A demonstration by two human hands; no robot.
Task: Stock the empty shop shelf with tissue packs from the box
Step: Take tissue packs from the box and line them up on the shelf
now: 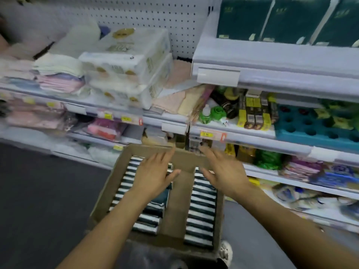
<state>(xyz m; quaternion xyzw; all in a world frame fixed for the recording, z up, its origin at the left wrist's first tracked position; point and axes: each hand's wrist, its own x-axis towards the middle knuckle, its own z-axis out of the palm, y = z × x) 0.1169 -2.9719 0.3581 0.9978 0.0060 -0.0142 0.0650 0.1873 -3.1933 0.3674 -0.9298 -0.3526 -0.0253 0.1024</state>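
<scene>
Hands Reach Into the Tissue Box

Tissue packs [202,206], dark green with white edges, stand on end in two rows inside the brown cardboard box [114,177]. One row sits at 9 o'clock and one at 3 o'clock, with a bare strip of cardboard between them. The picture is blurry, so an exact count is hard. I think each row has about ten or more packs.

Both hands are wide open and hold nothing. The left hand [153,175] hovers over the left row. The right hand [225,171] hovers over the far end of the right row. They are near each other but not touching.

To do this step well, I think each hand should go down flat on either side of a small bunch of packs, squeeze them together, and lift straight up so none slip out.

At 1 o'clock, high up, the white metal shelf [272,57] already has three big dark green tissue bundles [240,18]. At 11 o'clock sit two stacked white tissue bundles [128,61] with gold marks.
</scene>
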